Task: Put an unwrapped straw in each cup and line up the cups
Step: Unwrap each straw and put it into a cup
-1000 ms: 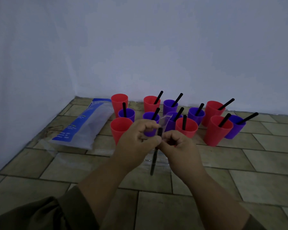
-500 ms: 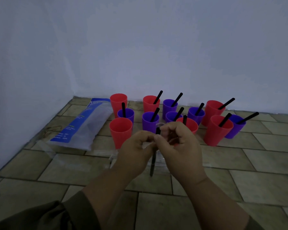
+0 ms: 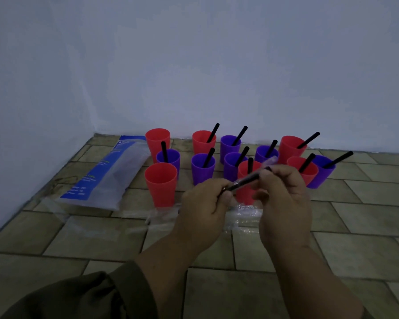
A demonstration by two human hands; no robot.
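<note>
Head view, dim light. Both hands are raised over the tiled floor (image 3: 366,217), just in front of the cups (image 3: 203,168).

Left hand (image 3: 203,203) pinches the lower end of a black straw (image 3: 247,179) between thumb and fingers. Right hand (image 3: 283,196) has its fingers curled round the upper end. The straw lies tilted, low at left and high at right, and bridges the gap between the two hands. A clear wrapper (image 3: 271,160) sticks out past the upper tip; how far down the straw it reaches, I cannot tell.

Cups: twelve counted, six red and six purple, upright in a loose cluster near the wall (image 3: 217,65), not in a line. Ten carry a black straw. Two at the left carry none — the back red cup (image 3: 157,140) and the front red cup (image 3: 161,185).

A blue-and-clear packet (image 3: 106,176) lies flat to the left of the cups. Crumpled clear film (image 3: 245,212) lies on the floor beneath the hands. There is a dark sleeve (image 3: 90,295) on the left arm.
</note>
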